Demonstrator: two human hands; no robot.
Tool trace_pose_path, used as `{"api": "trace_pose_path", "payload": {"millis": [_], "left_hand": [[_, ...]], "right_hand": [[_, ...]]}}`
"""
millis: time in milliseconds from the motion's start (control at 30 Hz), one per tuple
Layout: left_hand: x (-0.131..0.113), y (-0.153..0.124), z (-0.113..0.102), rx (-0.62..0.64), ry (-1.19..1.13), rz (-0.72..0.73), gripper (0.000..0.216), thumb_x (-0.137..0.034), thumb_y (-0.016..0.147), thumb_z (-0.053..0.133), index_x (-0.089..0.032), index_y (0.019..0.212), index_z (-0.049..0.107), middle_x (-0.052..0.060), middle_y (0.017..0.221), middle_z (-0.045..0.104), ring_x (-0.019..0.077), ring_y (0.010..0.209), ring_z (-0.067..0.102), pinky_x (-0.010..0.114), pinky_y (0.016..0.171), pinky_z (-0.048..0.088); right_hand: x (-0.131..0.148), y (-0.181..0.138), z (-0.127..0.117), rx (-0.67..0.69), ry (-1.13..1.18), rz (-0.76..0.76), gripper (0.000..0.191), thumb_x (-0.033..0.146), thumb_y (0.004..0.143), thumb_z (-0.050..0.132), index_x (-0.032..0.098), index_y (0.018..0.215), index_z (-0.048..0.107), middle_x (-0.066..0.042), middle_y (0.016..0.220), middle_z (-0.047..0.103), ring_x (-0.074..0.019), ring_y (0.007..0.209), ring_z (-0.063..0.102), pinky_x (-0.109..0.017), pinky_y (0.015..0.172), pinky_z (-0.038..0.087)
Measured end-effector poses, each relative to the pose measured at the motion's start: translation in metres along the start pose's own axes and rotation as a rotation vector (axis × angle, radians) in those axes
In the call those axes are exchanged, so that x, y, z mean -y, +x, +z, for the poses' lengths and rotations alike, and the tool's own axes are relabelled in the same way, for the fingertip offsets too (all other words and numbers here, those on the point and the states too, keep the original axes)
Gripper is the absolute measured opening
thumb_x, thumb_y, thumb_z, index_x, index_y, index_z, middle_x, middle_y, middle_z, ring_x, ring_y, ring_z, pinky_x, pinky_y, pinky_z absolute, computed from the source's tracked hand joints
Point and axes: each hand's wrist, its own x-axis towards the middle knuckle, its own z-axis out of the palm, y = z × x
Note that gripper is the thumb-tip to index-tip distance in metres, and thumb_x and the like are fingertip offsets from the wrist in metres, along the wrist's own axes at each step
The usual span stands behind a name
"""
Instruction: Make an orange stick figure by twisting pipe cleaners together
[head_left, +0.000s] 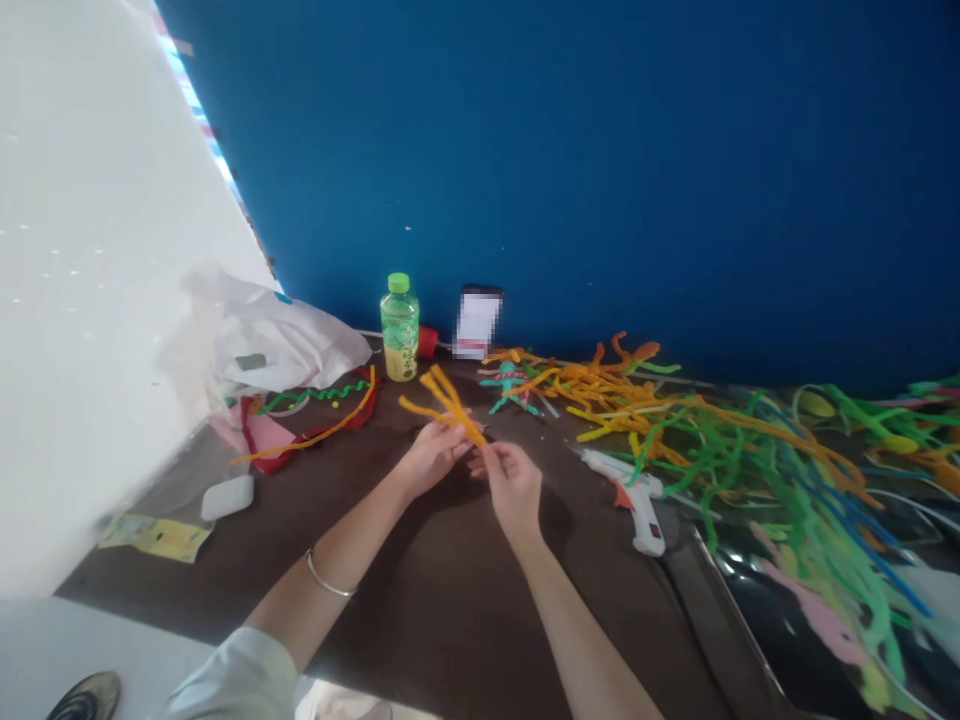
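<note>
Over the dark brown table (450, 610), close to its middle, I see both hands meeting on a small bundle of orange pipe cleaners (444, 400). The left hand (431, 455) has its fingers curled shut around the bundle's lower part. The right hand (514, 485) pinches the very end with thumb and fingertips pressed together. The fuzzy stems fan up and away from the grip, towards the far side of the table. A thin silver bracelet (328, 580) circles the left wrist. Just to the right lies a white glue gun (637, 495) with an orange trigger, and its nozzle points towards the hands. Beyond it sprawls a loose pile of pipe cleaners (750, 450), green, orange, yellow and blue, all soft and wiry. A small teal and pink twisted figure (510, 385) lies near the pile's left edge. A clear plastic bottle (400, 330) with a green cap holds pale yellow liquid, but I cannot read the writing on its label. A crumpled white plastic bag (292, 340) sits to its left, against the blue wall (600, 150).
</note>
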Motion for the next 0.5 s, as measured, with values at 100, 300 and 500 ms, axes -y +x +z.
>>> {"api": "trace_pose_path", "payload": {"millis": [100,300,500], "left_hand": [[0.006,-0.001,-0.002,0.037,0.143,-0.015,0.029,-0.019,0.064,0.07,-0.01,0.091,0.06,0.008,0.086,0.063,0.0127,0.071,0.058,0.024,0.063,0.043],[0.014,0.0,-0.01,-0.036,0.425,0.093,0.024,-0.029,0.065,0.068,-0.011,0.081,0.067,0.007,0.078,0.064,0.0121,0.068,0.056,0.023,0.061,0.043],[0.01,-0.001,-0.006,-0.024,0.442,0.096,0.027,-0.034,0.065,0.067,-0.008,0.072,0.064,0.004,0.059,0.059,0.0101,0.048,0.051,0.024,0.047,0.041]], "right_hand": [[0.001,0.002,0.0,-0.006,0.199,0.117,0.027,0.041,0.072,0.059,0.015,0.079,0.055,-0.004,0.065,0.063,-0.0151,0.054,0.061,-0.028,0.05,0.052],[-0.002,0.003,0.004,0.1,0.401,0.232,0.029,0.043,0.071,0.06,0.016,0.079,0.057,-0.001,0.064,0.062,-0.0144,0.053,0.061,-0.028,0.049,0.051],[0.003,0.003,0.002,0.098,0.238,0.185,0.03,0.037,0.062,0.07,0.015,0.077,0.057,0.0,0.061,0.061,-0.0113,0.051,0.057,-0.024,0.048,0.047]]}}
